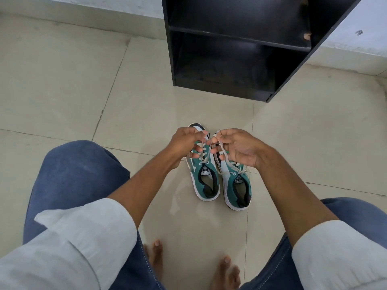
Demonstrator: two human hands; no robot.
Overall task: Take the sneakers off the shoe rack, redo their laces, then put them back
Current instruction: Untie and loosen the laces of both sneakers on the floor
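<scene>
Two small green-and-white sneakers stand side by side on the tiled floor, heels toward me: the left sneaker (206, 181) and the right sneaker (236, 189). Both hands hover over their fronts. My left hand (186, 141) pinches one end of the left sneaker's white lace (202, 151). My right hand (234, 146) pinches the other end, and the fingertips of both hands nearly touch above the shoe. The right sneaker's lace lies loose across its tongue. The toes of both shoes are partly hidden by my hands.
A black shoe rack (236, 38) with bare shelves stands on the floor just beyond the sneakers, against a white wall. My knees in blue jeans flank the shoes, and my bare feet (155, 254) rest on the tiles nearer to me.
</scene>
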